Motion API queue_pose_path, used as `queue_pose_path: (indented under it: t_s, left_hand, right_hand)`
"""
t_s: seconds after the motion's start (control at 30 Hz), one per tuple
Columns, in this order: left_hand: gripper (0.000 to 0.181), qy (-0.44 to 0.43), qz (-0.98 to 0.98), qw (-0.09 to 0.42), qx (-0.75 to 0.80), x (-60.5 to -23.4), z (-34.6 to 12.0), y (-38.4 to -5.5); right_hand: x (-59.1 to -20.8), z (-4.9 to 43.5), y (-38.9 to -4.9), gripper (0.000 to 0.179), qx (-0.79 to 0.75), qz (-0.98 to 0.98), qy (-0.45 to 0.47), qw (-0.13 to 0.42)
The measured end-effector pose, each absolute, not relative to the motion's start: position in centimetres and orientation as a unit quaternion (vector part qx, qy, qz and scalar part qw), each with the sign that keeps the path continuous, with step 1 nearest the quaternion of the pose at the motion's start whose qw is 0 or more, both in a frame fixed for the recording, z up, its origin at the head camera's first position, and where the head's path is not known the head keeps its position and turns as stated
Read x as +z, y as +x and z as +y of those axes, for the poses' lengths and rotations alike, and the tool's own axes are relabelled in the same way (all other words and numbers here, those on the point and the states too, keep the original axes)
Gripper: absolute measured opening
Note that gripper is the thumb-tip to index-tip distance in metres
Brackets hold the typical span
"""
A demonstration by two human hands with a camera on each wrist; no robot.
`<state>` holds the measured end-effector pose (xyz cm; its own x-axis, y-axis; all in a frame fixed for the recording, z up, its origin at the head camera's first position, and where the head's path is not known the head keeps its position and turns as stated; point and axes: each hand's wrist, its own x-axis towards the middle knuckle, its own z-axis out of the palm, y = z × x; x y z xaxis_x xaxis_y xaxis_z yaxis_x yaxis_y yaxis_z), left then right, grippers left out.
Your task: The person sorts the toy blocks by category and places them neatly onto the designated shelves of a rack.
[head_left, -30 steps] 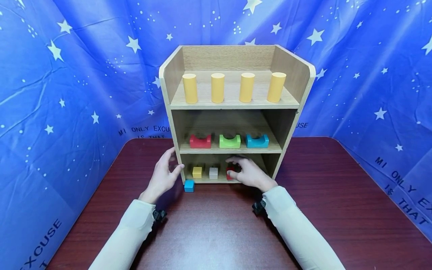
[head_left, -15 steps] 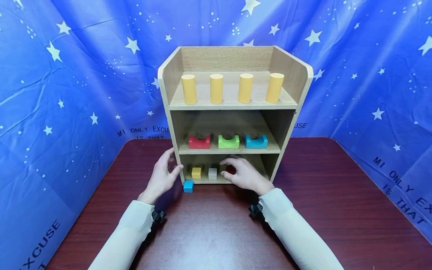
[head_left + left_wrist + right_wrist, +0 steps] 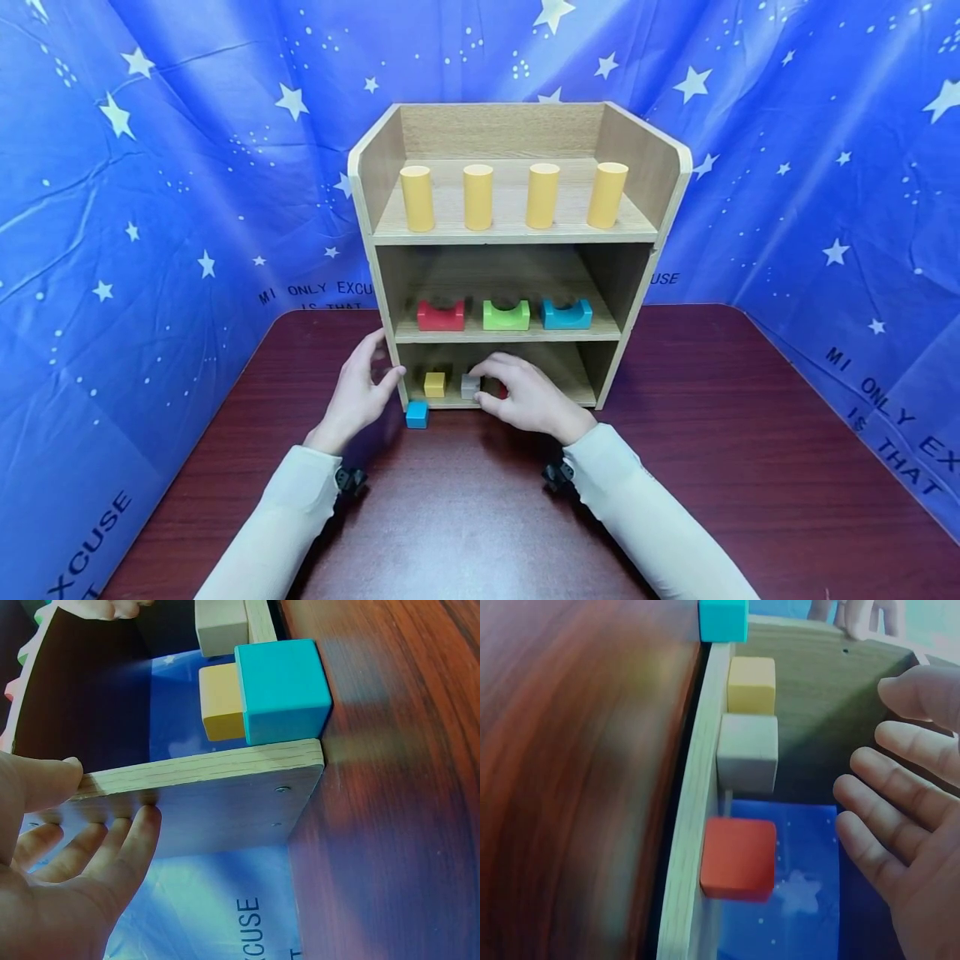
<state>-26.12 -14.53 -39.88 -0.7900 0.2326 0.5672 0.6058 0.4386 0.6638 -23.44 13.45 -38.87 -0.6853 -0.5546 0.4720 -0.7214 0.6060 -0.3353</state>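
Note:
My left hand (image 3: 358,396) grips the left side panel (image 3: 202,776) of a small wooden shelf unit, thumb at its front edge and fingers along its outer face. In front of the bottom shelf my right hand (image 3: 528,400) hovers with fingers loosely extended, holding nothing. In the head view it partly covers a red cube (image 3: 739,859), and its fingertips overlap a grey cube (image 3: 468,387). The right wrist view shows those fingers apart from both cubes. A yellow cube (image 3: 435,384) sits left of the grey one. At the unit's lower left corner, a blue cube (image 3: 417,415) rests on the table.
Several yellow cylinders (image 3: 478,198) stand upright on the top shelf. Red (image 3: 441,317), green (image 3: 506,317) and blue (image 3: 567,315) notched blocks line the middle shelf. The dark red table (image 3: 712,433) is surrounded by a blue star-printed curtain (image 3: 150,208).
My right hand has moved left along the bottom shelf, from the red cube toward the grey one. The left hand keeps its place on the side panel.

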Motion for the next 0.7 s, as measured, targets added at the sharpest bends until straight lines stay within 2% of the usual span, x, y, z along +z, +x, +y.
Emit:
queue_pose_path:
  t_s: [0.3, 0.7]
  left_hand:
    - [0.061, -0.245, -0.830, 0.196, -0.461, -39.8, -14.5, -25.9]
    - [0.060, -0.246, -0.830, 0.201, -0.458, -39.8, -14.5, -26.1]
  right_hand:
    - [-39.0, 12.1, -23.2, 0.024, 0.265, -0.875, 0.382, 0.137]
    - [-39.3, 10.3, -22.5, 0.032, 0.247, -0.892, 0.369, 0.088]
